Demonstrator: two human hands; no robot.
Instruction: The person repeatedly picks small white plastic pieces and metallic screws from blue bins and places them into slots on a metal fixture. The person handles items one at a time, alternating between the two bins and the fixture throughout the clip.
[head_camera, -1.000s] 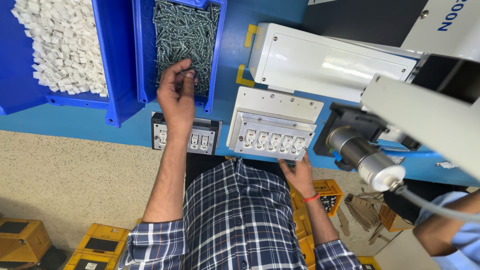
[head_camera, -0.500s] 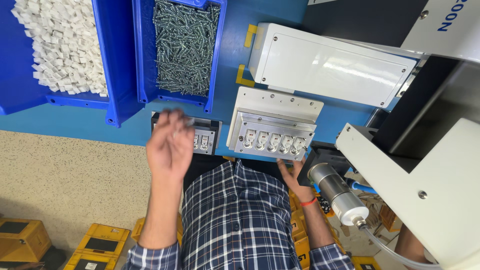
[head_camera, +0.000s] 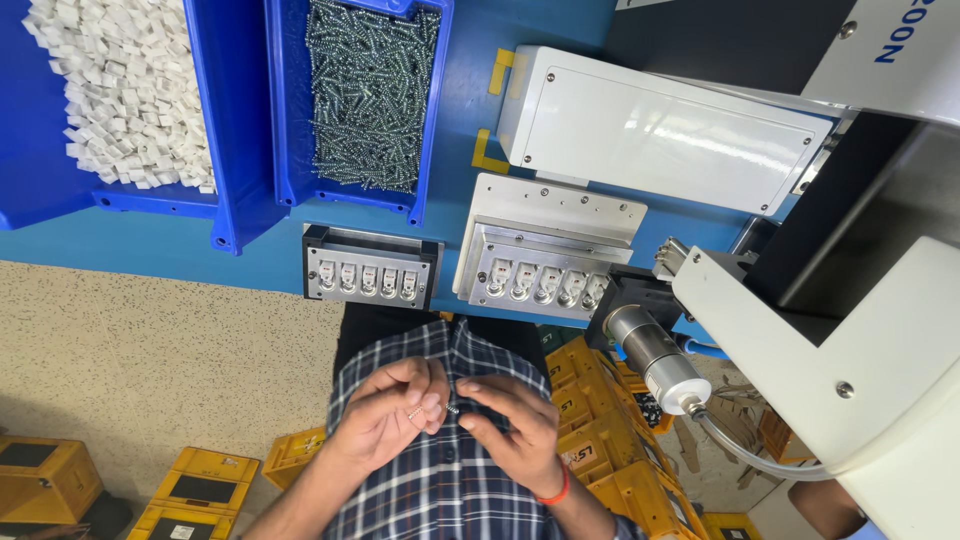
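Note:
Both hands are drawn in close to my checked shirt, below the blue table's edge. My left hand is cupped, with a few small metal screws held at its fingertips. My right hand, with a red band on its wrist, pinches one small screw right beside the left fingers. The two hands touch at the fingertips. Above them on the table sit a black fixture with a row of small white parts and a grey metal fixture with a similar row.
A blue bin of screws and a blue bin of white plastic pieces stand at the back left. A white machine housing and a white arm with a cylindrical driver fill the right. Yellow crates lie on the floor.
My left hand left the screw bin and came down to my chest with screws in it. My right hand left the grey fixture and met it. The white machine arm shifted.

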